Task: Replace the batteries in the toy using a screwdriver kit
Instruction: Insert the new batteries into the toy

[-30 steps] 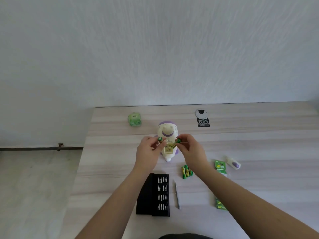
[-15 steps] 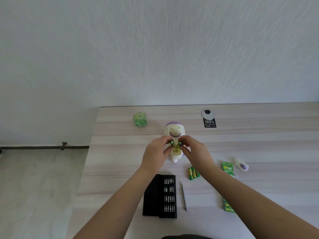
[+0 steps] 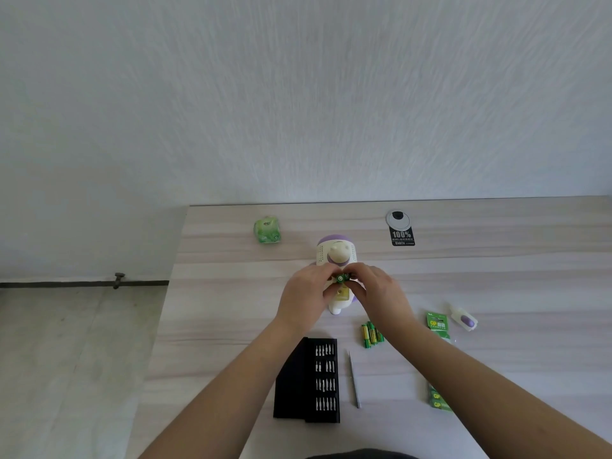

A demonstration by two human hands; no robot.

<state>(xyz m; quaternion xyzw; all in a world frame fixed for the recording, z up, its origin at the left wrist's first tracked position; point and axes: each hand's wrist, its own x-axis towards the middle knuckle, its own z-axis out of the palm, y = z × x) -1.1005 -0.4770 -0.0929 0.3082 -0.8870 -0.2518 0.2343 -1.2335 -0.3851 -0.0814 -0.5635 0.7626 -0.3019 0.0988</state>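
Head view shows our two hands meeting over the toy (image 3: 337,256), which lies on its back in the middle of the table (image 3: 496,270). Our left hand (image 3: 306,294) pinches one green battery (image 3: 340,278) by its end, and our right hand (image 3: 381,293) pinches another one just beside it. The two batteries touch or almost touch, right above the little open battery hole in the toy's belly. We cannot see inside the hole, because our fingers cover most of it.

What could go wrong? We think a battery could go in the wrong way round, since both ends look much the same from here. Then the toy would not work. A battery could also slip from our fingertips, because we only hold the tips, and it could roll across the table.

More batteries (image 3: 371,334) lie near our right arm. If these are the old ones, we could mix them up with the new ones, as they are the same green. The green battery pack (image 3: 437,324) sits further right, next to a small white and purple piece (image 3: 465,320), maybe the lid. The screwdriver (image 3: 353,379) and the black bit case (image 3: 311,379) wait close to us.
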